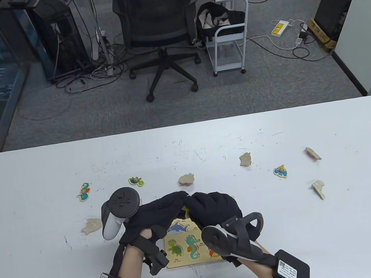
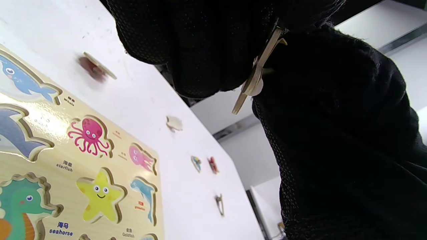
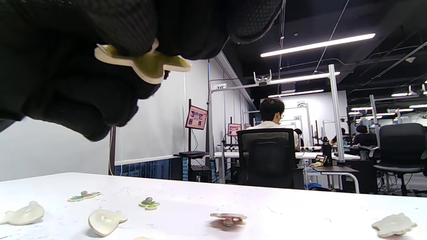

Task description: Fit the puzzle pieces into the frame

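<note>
The wooden puzzle frame (image 1: 177, 262) lies near the table's front edge, partly under both hands. In the left wrist view its board (image 2: 50, 156) shows whale, octopus, starfish and seahorse pictures. My left hand (image 1: 180, 197) and right hand (image 1: 193, 204) meet fingertip to fingertip above the frame's far edge. Between them they hold one thin yellow-green puzzle piece (image 3: 146, 65), lifted off the table. It shows edge-on between the two gloves in the left wrist view (image 2: 255, 78). Which animal it is cannot be told.
Loose pieces lie beyond the frame: a seahorse (image 1: 84, 192), a turtle (image 1: 136, 181) and a fish (image 1: 280, 171) face up. Several lie face down, among them one in the middle (image 1: 186, 179), one at the left (image 1: 91, 225) and one at the right (image 1: 318, 188).
</note>
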